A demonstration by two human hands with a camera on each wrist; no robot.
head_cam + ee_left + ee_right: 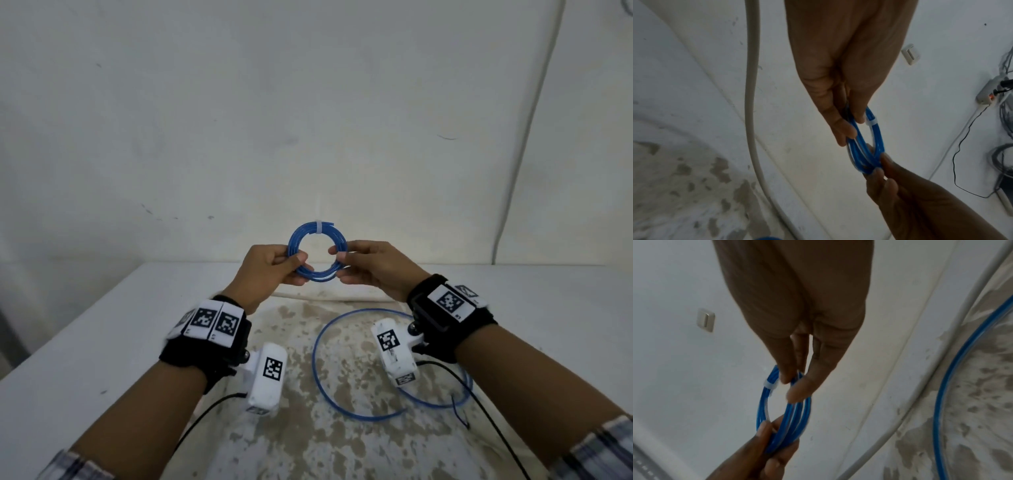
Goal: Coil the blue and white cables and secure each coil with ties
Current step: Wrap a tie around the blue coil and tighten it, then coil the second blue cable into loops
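A small blue cable coil (295, 240) hangs in the air above the table's far edge, bound at its top by a white tie (319, 226). My left hand (301, 267) pinches the coil's left side and my right hand (340, 262) pinches its right side. The left wrist view shows the coil (878, 146) edge-on, its tie (871, 121) beside my left hand (853, 126). In the right wrist view my right hand (791, 386) grips the coil (793, 418) just past the tie (771, 385). A pale strand runs along the coil's lower part. A loose blue cable (317, 359) loops on the table. A white cable (342, 297) lies behind it.
The white table (102, 325) has a stained brown patch (308, 428) in the middle. A plain wall stands close behind. Thin black wires (479, 404) trail from the wrist cameras. A power strip (986, 92) with wires is fixed to the wall on the right.
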